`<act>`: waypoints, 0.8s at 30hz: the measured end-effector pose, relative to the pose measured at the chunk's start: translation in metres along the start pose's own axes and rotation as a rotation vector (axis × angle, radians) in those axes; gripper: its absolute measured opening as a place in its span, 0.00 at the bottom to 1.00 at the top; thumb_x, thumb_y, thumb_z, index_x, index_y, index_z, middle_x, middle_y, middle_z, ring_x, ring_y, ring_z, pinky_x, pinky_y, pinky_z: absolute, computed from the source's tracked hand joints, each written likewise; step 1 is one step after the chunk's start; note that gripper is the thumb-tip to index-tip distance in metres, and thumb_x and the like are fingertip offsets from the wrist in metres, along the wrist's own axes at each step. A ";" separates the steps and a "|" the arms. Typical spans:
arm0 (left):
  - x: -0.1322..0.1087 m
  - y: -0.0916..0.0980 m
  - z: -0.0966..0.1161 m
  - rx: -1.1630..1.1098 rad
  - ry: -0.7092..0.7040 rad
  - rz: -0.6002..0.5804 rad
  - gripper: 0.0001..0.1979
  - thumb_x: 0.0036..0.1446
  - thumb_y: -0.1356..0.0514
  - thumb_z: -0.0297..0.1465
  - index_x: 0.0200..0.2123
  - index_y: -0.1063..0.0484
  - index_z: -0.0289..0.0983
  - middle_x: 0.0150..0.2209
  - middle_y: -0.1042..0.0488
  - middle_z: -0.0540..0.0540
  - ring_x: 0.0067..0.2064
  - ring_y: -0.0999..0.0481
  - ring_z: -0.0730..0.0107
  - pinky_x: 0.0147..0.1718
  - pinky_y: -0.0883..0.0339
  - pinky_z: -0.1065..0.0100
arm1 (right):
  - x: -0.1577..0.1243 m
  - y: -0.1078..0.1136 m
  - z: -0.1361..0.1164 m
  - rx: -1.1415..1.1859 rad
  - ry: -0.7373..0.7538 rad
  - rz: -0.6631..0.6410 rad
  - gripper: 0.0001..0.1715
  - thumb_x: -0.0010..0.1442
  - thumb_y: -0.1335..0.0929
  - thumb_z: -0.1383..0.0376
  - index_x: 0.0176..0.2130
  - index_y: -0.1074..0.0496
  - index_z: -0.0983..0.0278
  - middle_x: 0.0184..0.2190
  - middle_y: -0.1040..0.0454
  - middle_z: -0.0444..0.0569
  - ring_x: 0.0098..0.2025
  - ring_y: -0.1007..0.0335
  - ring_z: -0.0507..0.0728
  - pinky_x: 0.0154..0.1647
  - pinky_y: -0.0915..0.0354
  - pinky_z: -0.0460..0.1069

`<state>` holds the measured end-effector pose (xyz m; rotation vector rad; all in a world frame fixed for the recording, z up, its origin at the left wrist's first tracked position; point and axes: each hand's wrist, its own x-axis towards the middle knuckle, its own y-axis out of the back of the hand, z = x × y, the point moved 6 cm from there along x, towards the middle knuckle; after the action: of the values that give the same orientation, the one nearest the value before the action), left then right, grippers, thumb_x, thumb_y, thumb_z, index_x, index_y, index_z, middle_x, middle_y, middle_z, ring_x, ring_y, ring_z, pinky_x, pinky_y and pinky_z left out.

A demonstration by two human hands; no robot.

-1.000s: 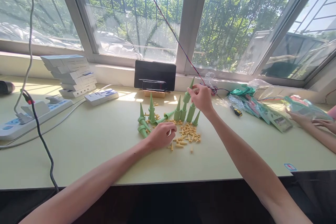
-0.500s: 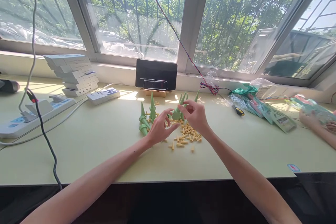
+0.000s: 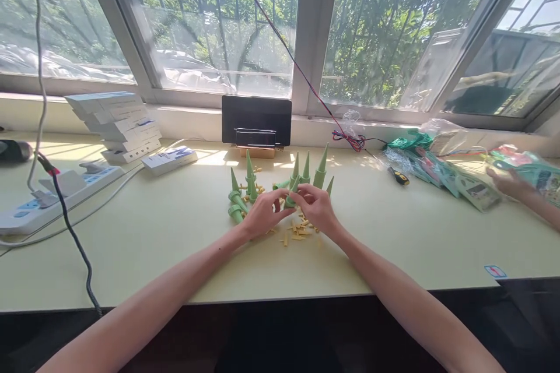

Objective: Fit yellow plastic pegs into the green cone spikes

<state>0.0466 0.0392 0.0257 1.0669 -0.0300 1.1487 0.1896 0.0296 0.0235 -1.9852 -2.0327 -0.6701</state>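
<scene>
My left hand (image 3: 261,213) and my right hand (image 3: 315,206) meet over the middle of the pale table (image 3: 175,256). Both pinch one green cone-shaped spike (image 3: 291,193) between their fingertips. Behind them stand several more green spikes (image 3: 321,166) upright, and others (image 3: 238,201) stand or lie to the left. A scatter of small yellow pegs (image 3: 297,232) lies under and just in front of my hands.
A dark tablet on a stand (image 3: 256,122) faces me at the window sill. A stack of white boxes (image 3: 116,125), a power strip (image 3: 52,195) and cables lie left. Packets (image 3: 441,175) and a screwdriver (image 3: 398,176) lie right, where another person's hand (image 3: 510,183) works.
My right hand came down from the standing spikes toward the centre. My left hand lifted off the pegs and joined it on one green spike.
</scene>
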 end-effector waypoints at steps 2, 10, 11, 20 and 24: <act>0.000 -0.001 -0.004 0.019 0.012 -0.012 0.15 0.56 0.35 0.36 0.46 0.27 0.38 0.35 0.22 0.50 0.24 0.31 0.77 0.30 0.33 0.71 | 0.000 0.000 -0.002 -0.018 0.016 0.000 0.18 0.58 0.30 0.50 0.35 0.28 0.63 0.25 0.31 0.43 0.19 0.42 0.48 0.15 0.46 0.44; -0.002 -0.005 -0.012 0.091 0.015 -0.045 0.18 0.54 0.35 0.37 0.47 0.27 0.38 0.34 0.20 0.48 0.22 0.32 0.76 0.28 0.34 0.70 | 0.001 0.007 -0.008 -0.073 0.036 0.070 0.17 0.61 0.33 0.51 0.34 0.32 0.62 0.26 0.33 0.42 0.18 0.45 0.47 0.15 0.48 0.44; -0.002 -0.005 -0.012 0.095 0.022 -0.046 0.17 0.55 0.35 0.38 0.47 0.27 0.37 0.34 0.20 0.48 0.21 0.32 0.76 0.29 0.34 0.69 | 0.001 0.008 -0.008 -0.080 0.041 0.081 0.17 0.61 0.33 0.51 0.34 0.33 0.62 0.26 0.33 0.43 0.17 0.45 0.47 0.16 0.48 0.44; -0.002 -0.004 -0.012 0.097 0.073 -0.042 0.17 0.56 0.36 0.36 0.48 0.27 0.36 0.36 0.19 0.46 0.20 0.33 0.76 0.29 0.33 0.70 | -0.004 0.022 -0.011 -0.061 0.099 0.312 0.15 0.66 0.37 0.52 0.35 0.41 0.60 0.29 0.34 0.42 0.17 0.45 0.46 0.16 0.48 0.44; -0.002 -0.004 -0.015 0.101 0.097 -0.042 0.18 0.56 0.37 0.36 0.49 0.28 0.37 0.38 0.19 0.46 0.21 0.32 0.76 0.30 0.33 0.69 | -0.007 0.029 -0.010 -0.037 0.113 0.438 0.14 0.68 0.39 0.52 0.37 0.42 0.60 0.27 0.35 0.40 0.17 0.45 0.46 0.17 0.47 0.43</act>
<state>0.0414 0.0478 0.0138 1.0943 0.1266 1.1727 0.2168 0.0179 0.0336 -2.2509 -1.4579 -0.7013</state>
